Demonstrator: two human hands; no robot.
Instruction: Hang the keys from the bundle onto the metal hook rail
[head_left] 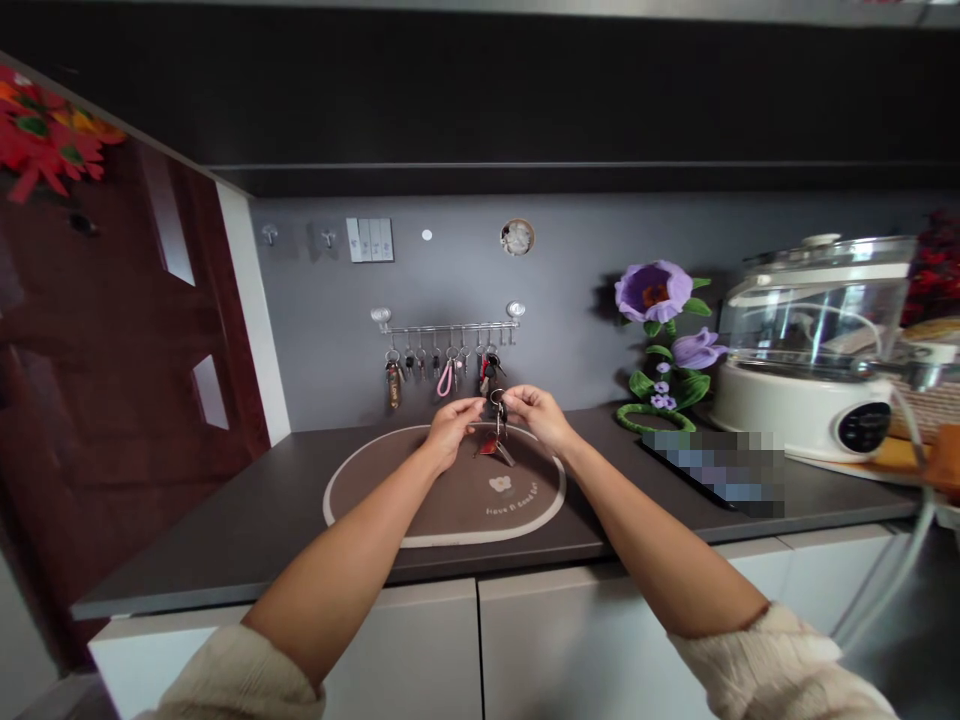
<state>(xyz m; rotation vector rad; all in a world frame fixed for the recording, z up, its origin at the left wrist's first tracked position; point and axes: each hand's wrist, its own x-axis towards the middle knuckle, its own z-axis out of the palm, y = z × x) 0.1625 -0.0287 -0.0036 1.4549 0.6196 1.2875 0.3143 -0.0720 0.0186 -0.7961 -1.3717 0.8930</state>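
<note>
Both my arms reach out over a dark counter (247, 530). My right hand (541, 415) pinches the ring of a bunch of keys (498, 425), which hangs down over an oval brown mat (375, 500). A red tag dangles at the bottom of the bunch. My left hand (452, 428) is closed in a pinch right beside the ring, fingertips touching or nearly touching it. Just behind my hands a metal hook rail (448, 326) on the grey wall carries several more keys and tags.
A dark red door (112, 380) stands at the left. Purple artificial flowers (660, 340) and a white cooker with a glass lid (814, 345) sit on the counter at the right. A switch plate (370, 240) is on the wall. White cabinet fronts (525, 650) are below.
</note>
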